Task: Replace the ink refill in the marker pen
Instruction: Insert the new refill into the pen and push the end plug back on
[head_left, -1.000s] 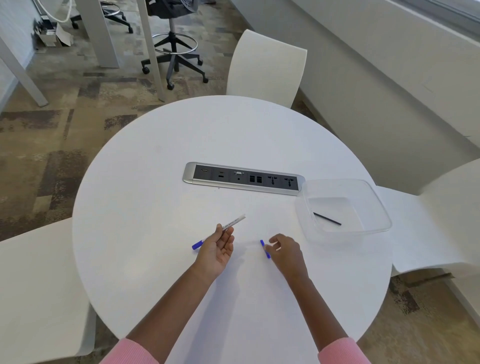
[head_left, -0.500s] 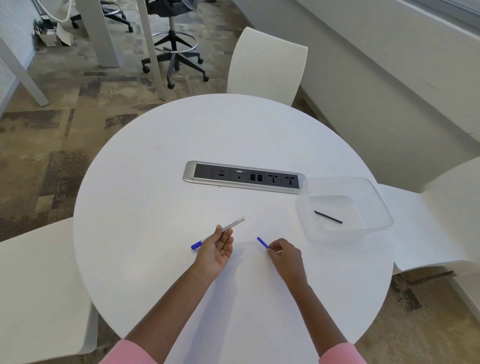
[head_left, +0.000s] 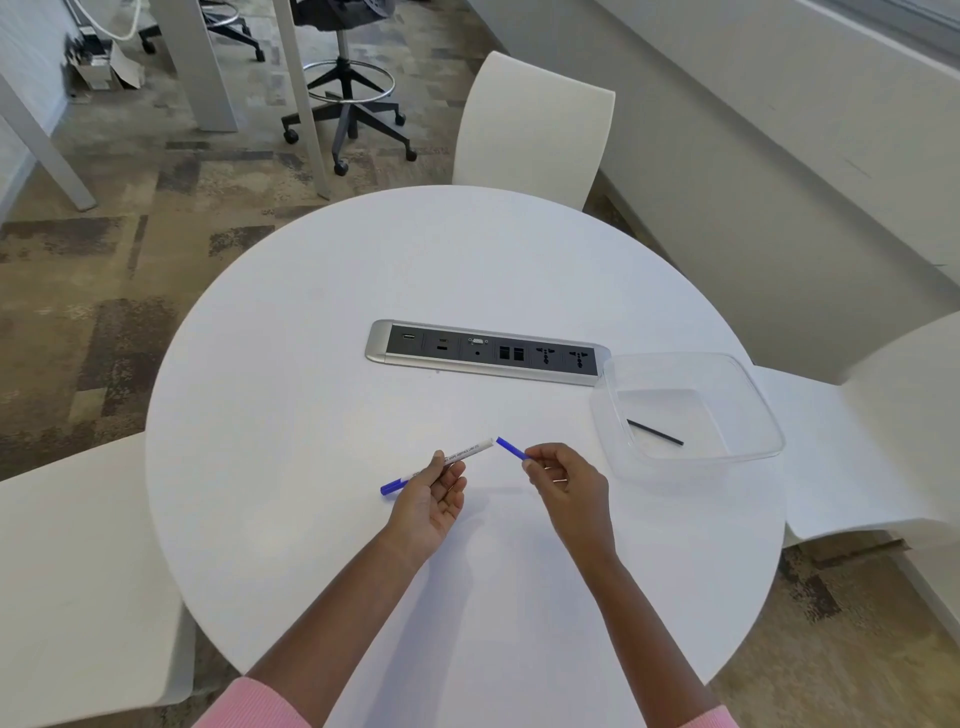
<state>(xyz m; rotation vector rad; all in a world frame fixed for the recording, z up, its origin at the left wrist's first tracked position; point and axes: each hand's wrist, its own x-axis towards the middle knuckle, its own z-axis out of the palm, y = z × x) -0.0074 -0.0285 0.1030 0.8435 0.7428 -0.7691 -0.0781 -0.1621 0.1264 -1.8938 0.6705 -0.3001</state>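
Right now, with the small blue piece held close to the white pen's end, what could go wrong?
The right hand pinches the short blue piece by its rear end only, at an angle to the white marker barrel, so it may miss or slip free. The left hand holds the barrel with its fingertips; a push could slide it back.

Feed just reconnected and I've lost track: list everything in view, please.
table: one, white, round, centre of view
socket panel: one, silver and black, table middle
container: one, clear, table's right edge
thin rod: one, black, inside container
marker pen: one, white with blue cap, over table front
short stick: one, blue, right of pen's white end, apart
chairs: three, white, around table
swivel chair: one, black, behind
left hand: fingers grip marker pen
right hand: fingers pinch short stick
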